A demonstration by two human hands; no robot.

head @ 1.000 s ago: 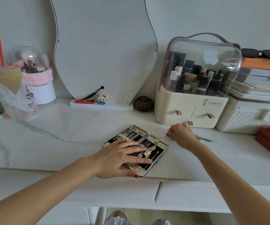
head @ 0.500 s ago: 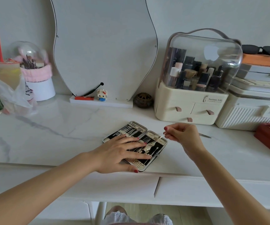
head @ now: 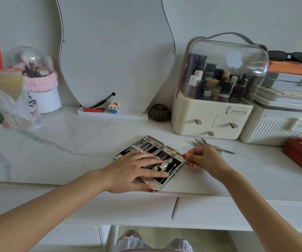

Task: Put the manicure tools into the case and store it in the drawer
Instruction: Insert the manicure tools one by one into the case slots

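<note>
White marble-look tabletop (head: 59,151) carries an open silver manicure case with black lining (head: 173,153), lying near the front edge. On the case, the left hand (head: 128,171) lies flat with fingers spread, pressing the near half. Just right of the case, the right hand (head: 203,159) has its fingertips (head: 185,155) pinched together at the case's right rim; I cannot tell if it holds something. Behind the right hand, several loose thin metal manicure tools (head: 201,141) lie before a cream cosmetics organiser with clear dome (head: 213,113).
</note>
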